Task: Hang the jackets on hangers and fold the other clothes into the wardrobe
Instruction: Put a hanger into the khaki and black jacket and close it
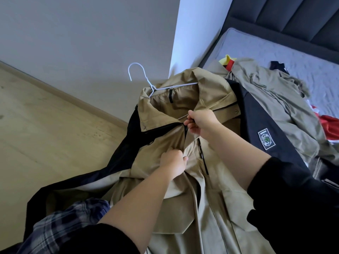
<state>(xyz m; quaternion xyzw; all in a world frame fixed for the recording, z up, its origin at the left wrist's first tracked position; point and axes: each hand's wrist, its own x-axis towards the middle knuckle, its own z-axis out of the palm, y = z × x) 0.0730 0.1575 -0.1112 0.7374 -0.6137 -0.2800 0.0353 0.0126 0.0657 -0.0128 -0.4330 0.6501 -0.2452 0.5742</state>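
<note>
A big grey wall (82, 30) fills the top left. Below it is a light wood floor (36, 116). On the right is a bed with a grey mattress (275, 52) and a dark padded headboard (293, 15).

A large tan jacket with black sleeves (211, 208) is spread out in front of the person, next to the bed. One black sleeve trails down toward the floor on the left. The other black sleeve lies by the edge of the bed.

A heap of other clothes sits on the mattress: a crumpled tan-green top (266, 92), a red cloth (328, 125) and a small yellow thing (227, 60).

The person wears black sleeves and blue checked trousers (60, 222).

The left hand (173, 162) grabs a fold of tan cloth on the jacket's chest. The right hand (201, 123) pinches the jacket's front edge just under the collar, near the top of the zip. I cannot tell if it holds the zip pull.

A thin white wire hanger (152, 87) is inside the jacket's neck, and its hook sticks up past the collar.

A little white-edged badge (266, 140) sits on the black sleeve by the bed.
</note>
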